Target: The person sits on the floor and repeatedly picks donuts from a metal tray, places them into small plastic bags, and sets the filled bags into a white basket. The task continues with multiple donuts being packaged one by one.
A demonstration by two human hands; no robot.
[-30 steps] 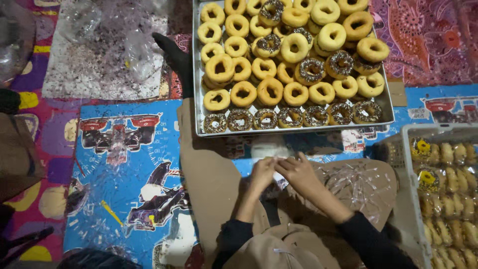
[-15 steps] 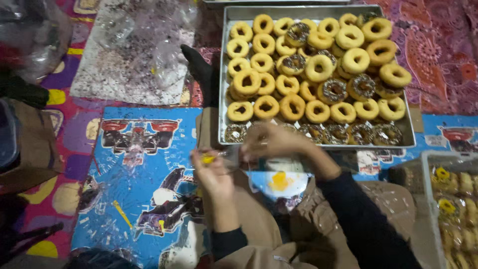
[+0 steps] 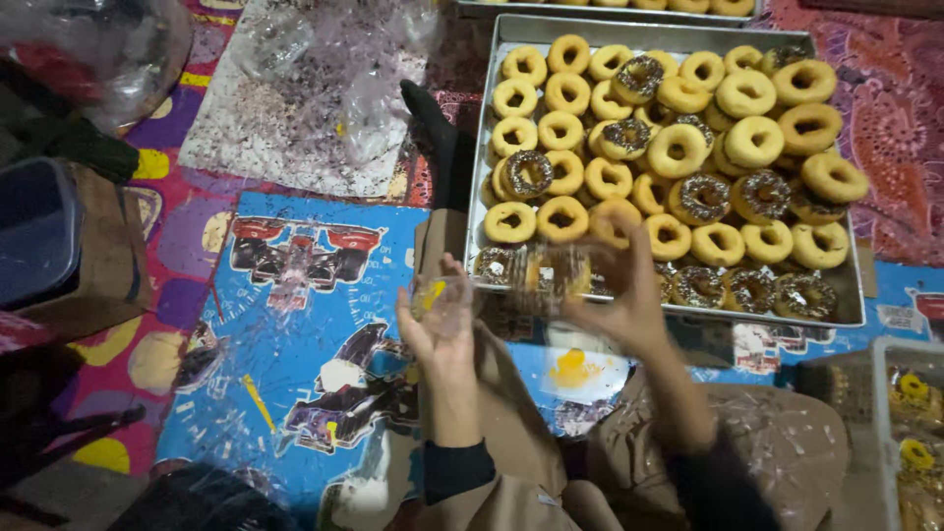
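Presently: clear plastic doughnut packet (image 3: pixel 556 280), blurred, gripped by right hand (image 3: pixel 624 295).
Left hand (image 3: pixel 438 320) lies leftward, apart, fingers half-curled round small yellow-marked clear wrapper (image 3: pixel 430 295).

- A floor covered by a blue mat (image 3: pixel 295 324) printed with racing cars, beside a purple and yellow patterned mat (image 3: pixel 187 226);
- a metal tray (image 3: pixel 678 39) of ring doughnuts lies on it;
- crumpled clear plastic sheeting (image 3: pixel 295 98) lies at the upper left;
- a brown cardboard box (image 3: pixel 108 256) at the left edge.
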